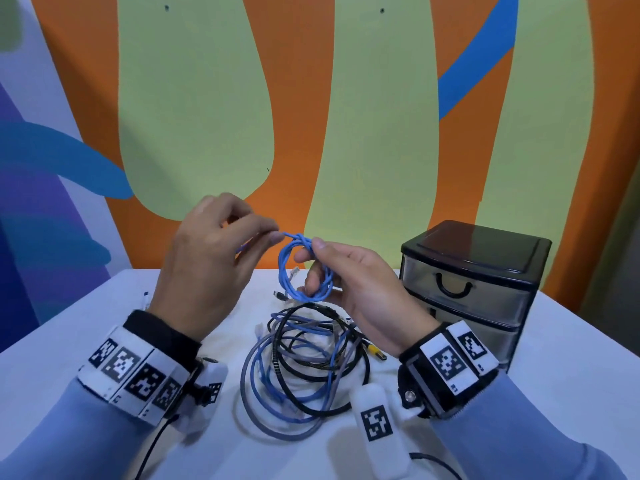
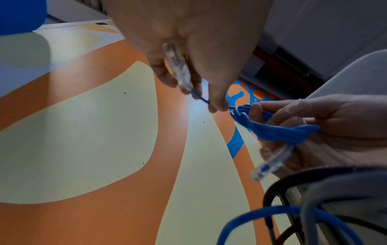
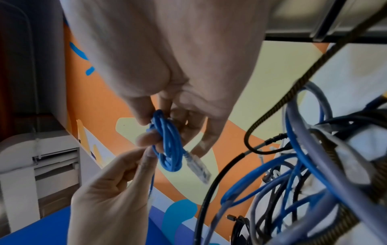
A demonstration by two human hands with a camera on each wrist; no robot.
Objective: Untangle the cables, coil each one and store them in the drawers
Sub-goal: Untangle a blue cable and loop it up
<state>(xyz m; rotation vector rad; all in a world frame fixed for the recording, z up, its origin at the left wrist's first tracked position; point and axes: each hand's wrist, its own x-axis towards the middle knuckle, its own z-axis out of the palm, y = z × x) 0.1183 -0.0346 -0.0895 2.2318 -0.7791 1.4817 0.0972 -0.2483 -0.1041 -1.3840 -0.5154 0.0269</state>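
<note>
A small coil of light blue network cable [image 1: 304, 271] hangs above the white table [image 1: 104, 323]. My right hand [image 1: 346, 282] grips this blue coil [image 3: 169, 149], fingers through the loop. My left hand [image 1: 221, 258] pinches the cable's free end at the coil's top. That end's clear plug [image 2: 178, 66] lies under my left palm [image 2: 188, 49]. The other clear plug [image 3: 198, 165] dangles from the coil [image 2: 276, 129]. Below my hands lies a tangle of blue, grey and black cables [image 1: 304, 368]. A black-framed drawer unit [image 1: 474, 285] stands at the right with its drawers closed.
A painted orange and green wall [image 1: 311, 116] stands right behind the table. White wrist devices [image 1: 377, 431] with black leads hang below both wrists near the front edge. A yellow-marked plug [image 1: 375, 351] lies by the tangle.
</note>
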